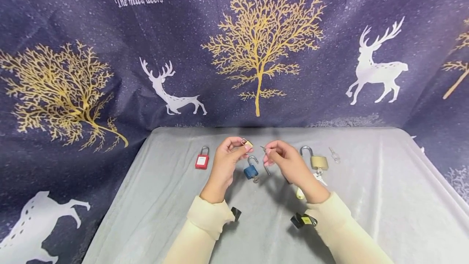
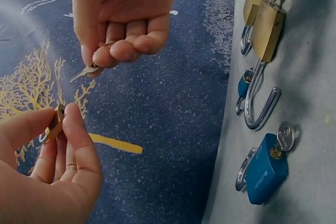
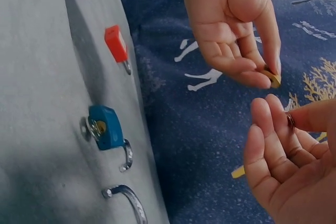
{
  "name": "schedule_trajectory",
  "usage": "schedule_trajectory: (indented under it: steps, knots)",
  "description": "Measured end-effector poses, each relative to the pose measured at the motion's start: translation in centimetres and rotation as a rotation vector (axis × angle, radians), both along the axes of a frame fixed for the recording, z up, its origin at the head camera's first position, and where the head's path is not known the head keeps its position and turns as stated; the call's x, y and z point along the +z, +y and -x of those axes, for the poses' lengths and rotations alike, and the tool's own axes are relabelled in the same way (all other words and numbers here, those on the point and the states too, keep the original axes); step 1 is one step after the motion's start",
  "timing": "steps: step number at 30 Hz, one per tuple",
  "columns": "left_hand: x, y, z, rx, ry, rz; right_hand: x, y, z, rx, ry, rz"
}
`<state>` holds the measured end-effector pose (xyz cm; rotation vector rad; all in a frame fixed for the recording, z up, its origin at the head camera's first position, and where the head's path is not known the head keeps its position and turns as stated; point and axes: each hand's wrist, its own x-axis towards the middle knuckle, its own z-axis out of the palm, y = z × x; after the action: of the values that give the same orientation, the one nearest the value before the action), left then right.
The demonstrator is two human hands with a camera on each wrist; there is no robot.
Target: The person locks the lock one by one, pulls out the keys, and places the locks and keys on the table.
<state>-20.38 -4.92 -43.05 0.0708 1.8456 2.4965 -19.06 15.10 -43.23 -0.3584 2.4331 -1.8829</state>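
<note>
My left hand pinches a small brass padlock between thumb and fingers, raised above the table. Facing it, my right hand pinches a small key, whose blade points toward the padlock; a gap separates the two. Below and between the hands lies a blue padlock, its shackle open and a key in its bottom. Under the right hand, a brass padlock with an open shackle is mostly hidden in the head view. A smaller blue padlock shows beside it in the left wrist view.
To the left on the grey-covered table is a red padlock with a white label. Right of the hands lie another brass padlock with keys and a loose key. A yellow item sits near the right wrist. Patterned cloth hangs behind.
</note>
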Motion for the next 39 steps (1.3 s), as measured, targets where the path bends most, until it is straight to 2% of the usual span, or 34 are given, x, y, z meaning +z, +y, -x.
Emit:
schedule_trajectory:
  steps: [9,14,18,22,27,31,39]
  knots:
    - [0.4,-1.0,0.0,0.01,0.011,0.008,0.7,2.0,0.6,-0.027,0.029,-0.036]
    - [0.6,-2.0,0.1,0.045,0.007,0.028,0.7,3.2,0.6,-0.053,0.039,-0.077]
    - [0.5,-3.2,0.4,0.081,0.007,0.071,0.6,4.1,0.6,-0.061,0.036,-0.056]
    - [0.0,-4.8,0.4,0.11,0.001,0.109,0.3,5.1,0.6,-0.075,0.055,-0.033]
    - [-0.8,-7.1,-0.1,0.139,-0.028,0.145,-0.1,6.3,0.2,-0.15,0.109,-0.109]
    - [-1.5,-8.9,-0.7,0.153,-0.069,0.196,-0.4,7.3,-0.1,-0.193,0.104,-0.149]
    - [-3.1,-11.7,-1.6,0.13,-0.14,0.34,-0.9,9.6,-0.7,-0.237,0.08,-0.247]
